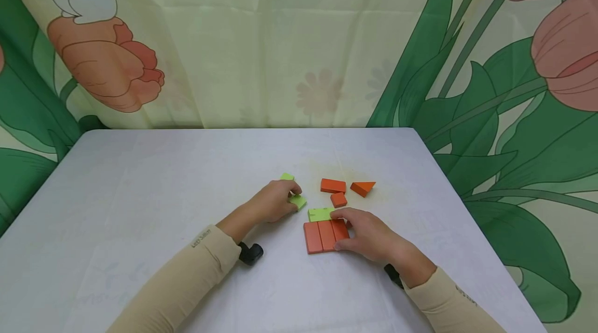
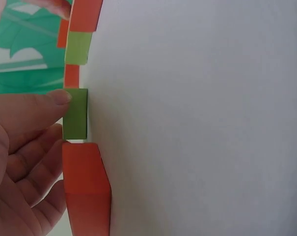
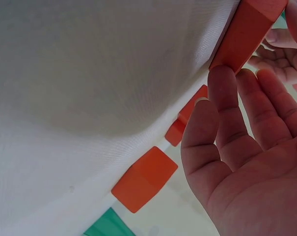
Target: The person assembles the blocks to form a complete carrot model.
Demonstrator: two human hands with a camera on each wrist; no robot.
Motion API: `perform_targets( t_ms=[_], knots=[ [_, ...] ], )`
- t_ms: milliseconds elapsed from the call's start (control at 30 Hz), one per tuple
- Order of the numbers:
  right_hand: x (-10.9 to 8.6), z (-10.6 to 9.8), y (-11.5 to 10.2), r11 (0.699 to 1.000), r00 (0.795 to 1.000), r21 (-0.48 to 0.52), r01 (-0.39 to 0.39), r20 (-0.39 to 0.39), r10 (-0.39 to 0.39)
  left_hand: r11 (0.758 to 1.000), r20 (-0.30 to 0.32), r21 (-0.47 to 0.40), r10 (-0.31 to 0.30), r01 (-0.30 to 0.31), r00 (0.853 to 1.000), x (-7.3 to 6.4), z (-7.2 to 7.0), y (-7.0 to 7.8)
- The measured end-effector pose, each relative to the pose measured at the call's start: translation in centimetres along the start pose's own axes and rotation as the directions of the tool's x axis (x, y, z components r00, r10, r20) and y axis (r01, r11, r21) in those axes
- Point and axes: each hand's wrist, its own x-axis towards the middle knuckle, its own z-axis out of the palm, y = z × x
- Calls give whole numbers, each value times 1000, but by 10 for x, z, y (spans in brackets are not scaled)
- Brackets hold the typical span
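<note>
My left hand (image 1: 279, 200) pinches a light green block (image 1: 297, 201); in the left wrist view its thumb rests on that block's dark-shaded face (image 2: 75, 115). Another green block (image 1: 287, 176) shows just behind these fingers. My right hand (image 1: 374, 235) holds the right end of a row of red rectangular blocks (image 1: 321, 237), thumb at the near edge and fingers at the far edge. Seen from the right wrist, the gripped red block (image 3: 246, 37) meets the fingertips. Against the row's far side lies a green block (image 1: 320, 214), partly covered by the right fingers.
Beyond the row lie an orange rectangular block (image 1: 333, 185), a small orange block (image 1: 338, 199) and an orange triangular block (image 1: 363, 188). An orange-red block (image 2: 87, 189) stands close to the left fingers. White cloth covers the table (image 1: 163, 192); a printed curtain (image 1: 233, 63) hangs behind.
</note>
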Motion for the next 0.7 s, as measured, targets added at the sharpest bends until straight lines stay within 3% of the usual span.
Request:
perform_targets(
  t_ms=[433,700],
  knots=[
    [1,0,1,1000,1000,2,9,-6,-9,999,1,8,52,-52,999,0,6,8],
    [3,1,3,1000,1000,4,17,-6,-17,999,10,20,31,-31,999,1,9,9]
  ],
)
